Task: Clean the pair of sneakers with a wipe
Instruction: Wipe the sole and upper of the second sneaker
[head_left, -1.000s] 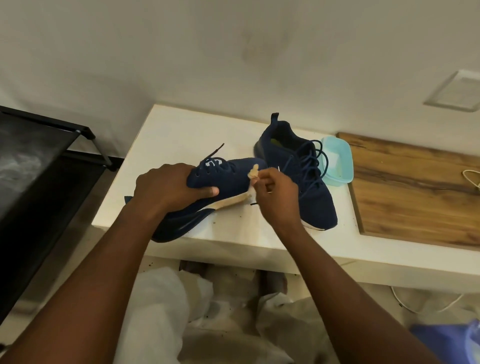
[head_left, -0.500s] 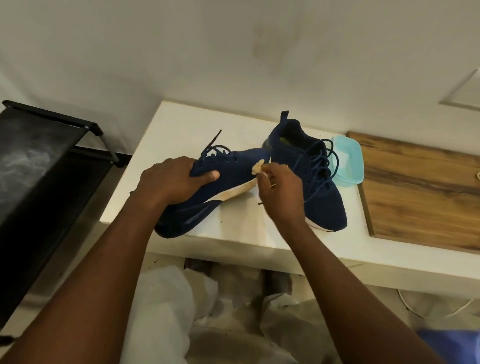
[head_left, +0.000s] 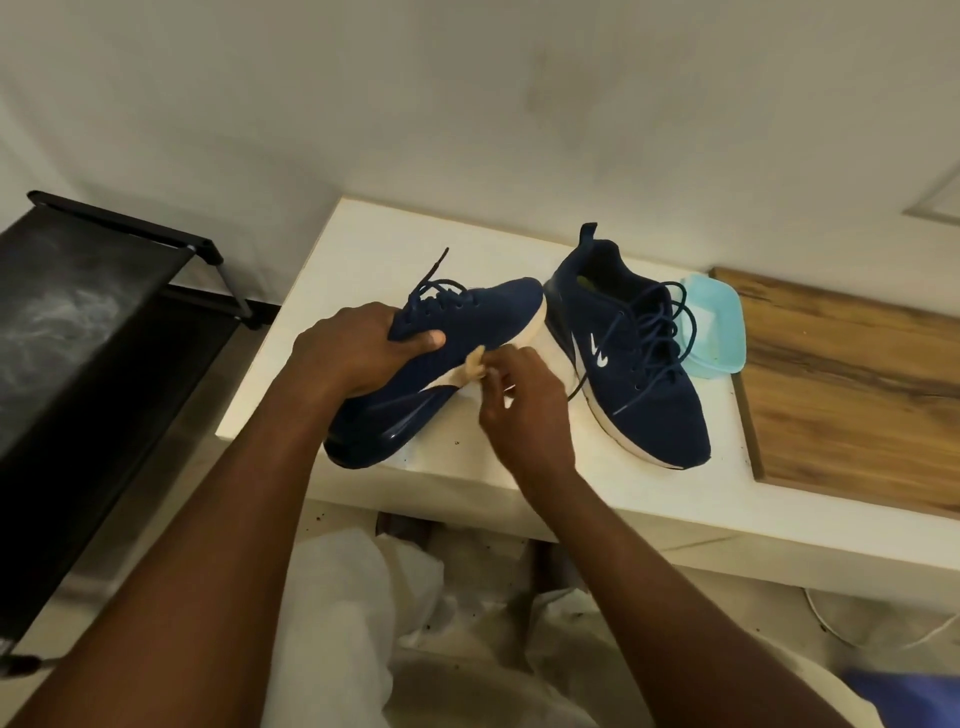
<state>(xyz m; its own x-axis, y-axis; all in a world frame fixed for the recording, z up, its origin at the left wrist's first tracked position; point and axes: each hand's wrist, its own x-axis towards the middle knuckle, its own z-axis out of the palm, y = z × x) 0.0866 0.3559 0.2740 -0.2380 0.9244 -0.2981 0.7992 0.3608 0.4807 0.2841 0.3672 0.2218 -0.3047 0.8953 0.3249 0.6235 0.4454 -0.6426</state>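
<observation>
Far left, a black rack (head_left: 93, 322) stands beside the white table (head_left: 332, 260), with pale smears on its top.

Your left hand (head_left: 353, 353) grips the first sneaker (head_left: 483, 312) round its navy upper, fingers curled over the laced part and thumb pressed along the side. This sneaker is tipped on its side. Its dark heel hangs past the table's front edge at the lower left, and its toe points up and right, ending just beside the heel of the other shoe. The white edge of the sole faces you. Its laces are loose, one end sticking up.

Your right hand (head_left: 524, 415) pinches a small crumpled wipe (head_left: 474, 366), tan and soiled, between thumb and fingertips. The wipe touches the white sole edge, just below your left thumb.

To the right, the second sneaker (head_left: 660, 415) stands upright on the table on its own sole, not held. Its heel is toward the wall and its toe toward the front edge. It has a white logo on the side and slack laces.

Just beside it on the far side sits a light blue container (head_left: 722, 338), partly behind the laces. I can't tell whether they touch.

Far right, a wooden board (head_left: 852, 395) lies flat on the table.

White cloth (head_left: 337, 597) shows below the table's edge, between your arms.
</observation>
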